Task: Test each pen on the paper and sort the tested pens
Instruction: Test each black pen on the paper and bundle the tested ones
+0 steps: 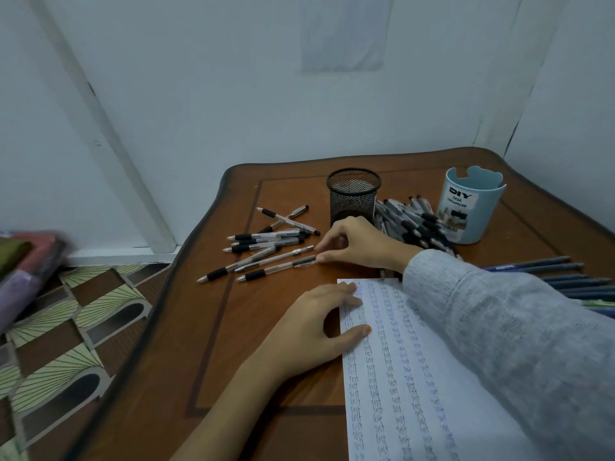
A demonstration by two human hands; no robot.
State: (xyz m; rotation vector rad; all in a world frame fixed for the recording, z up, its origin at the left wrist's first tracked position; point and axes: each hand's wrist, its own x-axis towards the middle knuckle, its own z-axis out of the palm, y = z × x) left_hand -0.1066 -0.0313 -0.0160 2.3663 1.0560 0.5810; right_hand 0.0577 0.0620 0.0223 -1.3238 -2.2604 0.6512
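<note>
A lined paper [399, 377] filled with rows of the word "test" lies at the table's near right. My left hand [316, 327] rests on its left edge with relaxed fingers. My right hand [352, 244], in a grey sleeve, reaches across to a group of several clear pens with black grips [266, 247] lying left of centre. Its fingertips touch the back end of the nearest pen [276, 268]; whether they pinch it I cannot tell. A second heap of similar pens [412, 224] lies behind my right wrist.
A black mesh cup [353, 194] stands behind my right hand. A light blue organizer cup [471, 207] stands at the back right. Several dark blue pens [549, 271] lie by the right edge. The wooden table [233, 361] ends at the left over a patterned floor [66, 327].
</note>
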